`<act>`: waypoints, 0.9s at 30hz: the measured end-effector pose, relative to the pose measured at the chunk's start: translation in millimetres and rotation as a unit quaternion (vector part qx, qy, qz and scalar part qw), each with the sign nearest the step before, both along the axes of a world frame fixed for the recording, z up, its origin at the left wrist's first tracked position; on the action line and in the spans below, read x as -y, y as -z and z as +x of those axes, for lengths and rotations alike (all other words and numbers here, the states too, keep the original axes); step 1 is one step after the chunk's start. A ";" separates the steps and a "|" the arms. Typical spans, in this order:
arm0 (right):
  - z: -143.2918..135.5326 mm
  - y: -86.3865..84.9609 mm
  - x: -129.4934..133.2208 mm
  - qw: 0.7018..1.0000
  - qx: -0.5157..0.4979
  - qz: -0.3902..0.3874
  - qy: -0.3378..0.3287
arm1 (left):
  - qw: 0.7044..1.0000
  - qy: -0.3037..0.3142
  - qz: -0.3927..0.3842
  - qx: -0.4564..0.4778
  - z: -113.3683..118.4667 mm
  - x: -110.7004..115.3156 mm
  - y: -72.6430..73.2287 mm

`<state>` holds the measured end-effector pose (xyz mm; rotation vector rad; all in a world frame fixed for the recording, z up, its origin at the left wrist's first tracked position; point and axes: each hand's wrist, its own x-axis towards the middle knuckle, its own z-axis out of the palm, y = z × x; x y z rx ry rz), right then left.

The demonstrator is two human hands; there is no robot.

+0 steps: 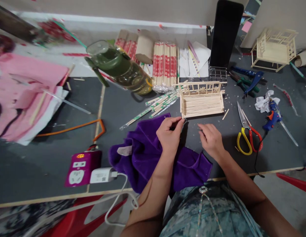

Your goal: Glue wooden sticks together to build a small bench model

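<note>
A miniature bench (202, 105) made of pale wooden sticks stands on the dark table, with a railed back and a slatted seat. My left hand (169, 135) is closed in a pinch right at the bench's front left corner; whatever lies between thumb and finger is too small to name. Just below the bench's front edge, my right hand (211, 139) has its fingers curled and pressed together, apart from the bench. Its fingertips hide anything they may hold. Under my left forearm a purple cloth (145, 141) lies crumpled.
Scissors (246, 131) and a blue glue gun (273, 115) lie at right, with pliers (246, 79) behind. A phone (225, 36) stands upright. Chopstick packs (165, 65) and a green bottle (120, 67) line the back. A purple socket block (82, 168) sits at left.
</note>
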<state>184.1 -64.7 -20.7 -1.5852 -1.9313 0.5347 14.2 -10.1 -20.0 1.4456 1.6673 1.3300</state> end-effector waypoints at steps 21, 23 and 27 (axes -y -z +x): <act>-0.4 -1.0 0.2 1.000 -0.001 -0.014 -0.001 | 1.000 -0.001 -0.008 -0.017 1.0 -1.2 -0.8; -0.5 -0.9 0.1 1.000 0.001 -0.013 -0.001 | 1.000 -0.004 -0.014 -0.018 0.9 -1.1 -0.2; -0.6 -0.5 0.0 1.000 0.001 -0.011 0.000 | 1.000 -0.011 -0.018 -0.020 0.7 -0.7 0.7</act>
